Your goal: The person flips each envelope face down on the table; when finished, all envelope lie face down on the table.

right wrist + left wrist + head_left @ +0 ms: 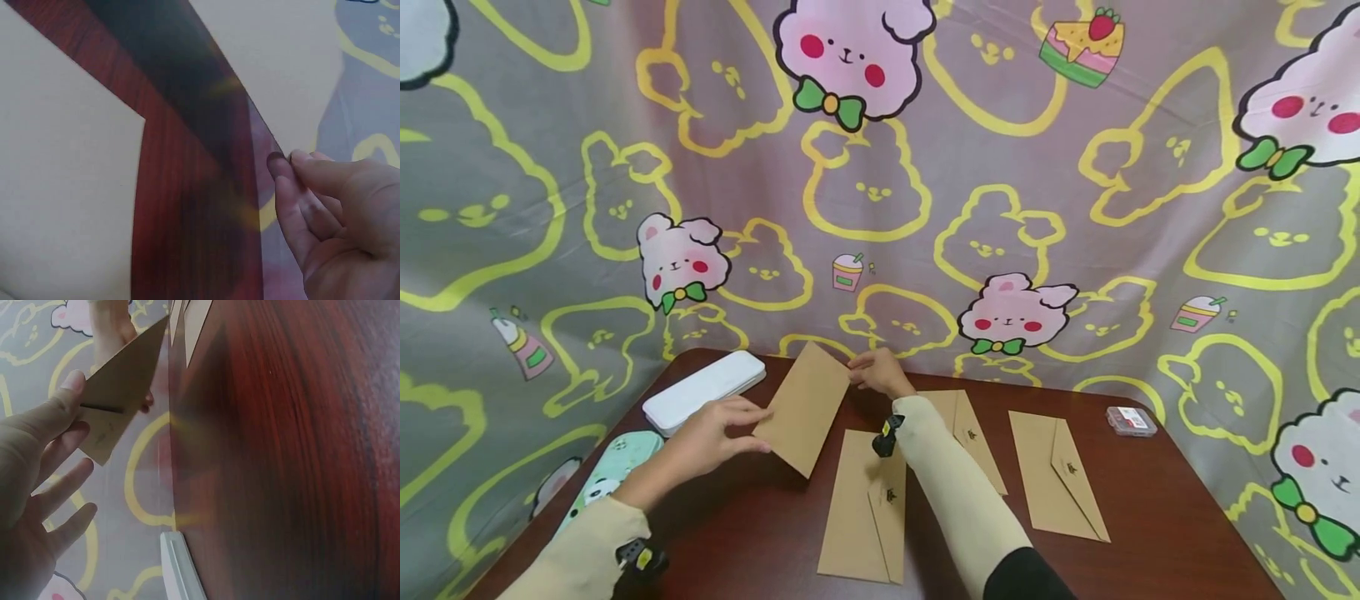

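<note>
A brown paper envelope [806, 406] is held tilted above the table between both hands. My left hand [721, 434] pinches its lower left edge between thumb and fingers. At the upper right corner, my right hand [882, 374] pinches it, with thumb and fingertip meeting on the corner in the right wrist view. The envelope's other face, with a dark flap line, shows in the left wrist view. Flat on the table lie more envelopes: one in front [859, 517], one partly behind the right forearm [972, 433], and one farther right [1060, 475].
A white case [703, 389] lies at the table's back left, with a green panda-printed case [612, 468] in front of it. A small clear box [1131, 421] sits at the far right. Patterned cloth [880, 208] hangs behind the dark red wooden table [1165, 517].
</note>
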The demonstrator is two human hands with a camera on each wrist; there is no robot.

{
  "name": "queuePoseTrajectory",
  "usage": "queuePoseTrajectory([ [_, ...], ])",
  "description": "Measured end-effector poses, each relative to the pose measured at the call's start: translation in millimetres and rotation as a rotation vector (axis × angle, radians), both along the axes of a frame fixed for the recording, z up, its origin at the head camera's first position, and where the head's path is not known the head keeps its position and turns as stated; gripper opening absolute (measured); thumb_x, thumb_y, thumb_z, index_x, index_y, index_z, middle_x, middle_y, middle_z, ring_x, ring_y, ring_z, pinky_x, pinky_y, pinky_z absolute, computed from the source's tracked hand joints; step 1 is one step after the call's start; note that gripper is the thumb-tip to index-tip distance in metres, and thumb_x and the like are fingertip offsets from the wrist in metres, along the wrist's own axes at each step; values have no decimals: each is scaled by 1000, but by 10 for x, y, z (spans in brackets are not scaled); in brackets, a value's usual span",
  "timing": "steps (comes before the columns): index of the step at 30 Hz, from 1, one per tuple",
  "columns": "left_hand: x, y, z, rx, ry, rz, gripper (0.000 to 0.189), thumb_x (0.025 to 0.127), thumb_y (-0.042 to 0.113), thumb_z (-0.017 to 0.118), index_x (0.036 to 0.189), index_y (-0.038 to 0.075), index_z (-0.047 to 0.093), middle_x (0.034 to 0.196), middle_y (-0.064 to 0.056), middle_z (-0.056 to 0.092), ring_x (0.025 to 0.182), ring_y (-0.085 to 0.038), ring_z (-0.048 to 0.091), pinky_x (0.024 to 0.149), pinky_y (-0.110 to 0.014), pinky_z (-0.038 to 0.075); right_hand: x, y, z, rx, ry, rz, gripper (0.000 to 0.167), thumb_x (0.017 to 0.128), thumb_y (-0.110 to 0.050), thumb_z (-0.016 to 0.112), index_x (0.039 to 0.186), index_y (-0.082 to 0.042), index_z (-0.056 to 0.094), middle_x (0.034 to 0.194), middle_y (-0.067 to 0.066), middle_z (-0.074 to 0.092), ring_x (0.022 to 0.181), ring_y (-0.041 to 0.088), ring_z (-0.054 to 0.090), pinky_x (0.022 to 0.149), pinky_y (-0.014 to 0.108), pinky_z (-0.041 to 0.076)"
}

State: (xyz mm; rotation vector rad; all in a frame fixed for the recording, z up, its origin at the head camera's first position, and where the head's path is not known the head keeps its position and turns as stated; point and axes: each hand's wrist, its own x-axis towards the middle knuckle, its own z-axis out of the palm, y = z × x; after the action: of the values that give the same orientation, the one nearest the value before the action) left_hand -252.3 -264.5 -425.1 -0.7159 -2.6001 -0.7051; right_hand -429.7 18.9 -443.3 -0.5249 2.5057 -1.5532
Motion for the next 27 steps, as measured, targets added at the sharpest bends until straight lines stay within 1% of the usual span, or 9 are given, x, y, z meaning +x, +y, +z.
queuePoseTrajectory([
  [5,-18,-61,-30,-8,-97,67,59,76,34,89,127,9,74,112,-5,77,103,-24,71,86,-41,59,-42,47,30,-35,29,-40,20,91,-2,75,110,5,77,104,21,78,86,24,78,74,33,62],
  [9,-32,-71,-43,-25,-153,98,64,76,35,89,131,6,71,116,-10,76,106,-28,69,89,-47,58,-50,64,70,-40,37,-63,18,91,-4,76,107,3,79,104,20,78,87,26,78,80,41,62],
  [11,-36,-73,-56,-42,-165,106,66,77,35,89,131,4,70,118,-12,76,107,-29,69,90,-48,57,-60,56,73,-37,45,-78,16,90,-5,76,105,1,79,104,18,79,87,27,78,83,44,62],
  [14,-24,-89,-78,-64,-177,116,67,77,35,89,131,1,69,118,-13,76,107,-30,69,90,-48,56,-82,17,72,-31,52,-82,16,90,-7,77,104,-1,80,104,16,79,83,23,77,82,43,62],
  [18,6,-117,-105,-78,-190,146,68,78,36,88,130,-2,68,109,-7,78,102,-25,69,84,-43,56,-98,-55,85,-28,72,-64,17,90,-10,78,106,-3,80,106,15,79,78,17,76,79,41,63],
  [20,11,-116,-117,-83,-198,151,68,78,36,88,131,-2,68,104,-2,78,100,-23,69,82,-41,55,-93,-78,98,-32,85,-68,17,90,-10,78,106,-3,80,106,16,79,78,19,77,80,42,62],
  [24,-4,-81,-143,-91,-215,131,68,81,37,86,132,-3,67,101,2,79,101,-22,71,82,-38,55,-73,-83,110,-61,95,-83,21,90,-7,78,109,1,78,107,18,78,86,32,78,84,49,61],
  [25,-9,-71,-150,-90,-223,127,68,81,38,86,132,-3,67,100,2,80,101,-22,71,80,-37,55,-70,-81,107,-66,95,-84,22,91,-7,77,110,2,78,108,19,78,89,34,78,85,50,60],
  [27,-18,-50,-166,-86,-228,118,58,81,38,85,124,0,73,107,-3,80,102,-21,72,78,-33,53,-68,-75,92,-75,92,-83,24,91,-7,77,113,3,77,109,19,78,92,37,77,87,52,59],
])
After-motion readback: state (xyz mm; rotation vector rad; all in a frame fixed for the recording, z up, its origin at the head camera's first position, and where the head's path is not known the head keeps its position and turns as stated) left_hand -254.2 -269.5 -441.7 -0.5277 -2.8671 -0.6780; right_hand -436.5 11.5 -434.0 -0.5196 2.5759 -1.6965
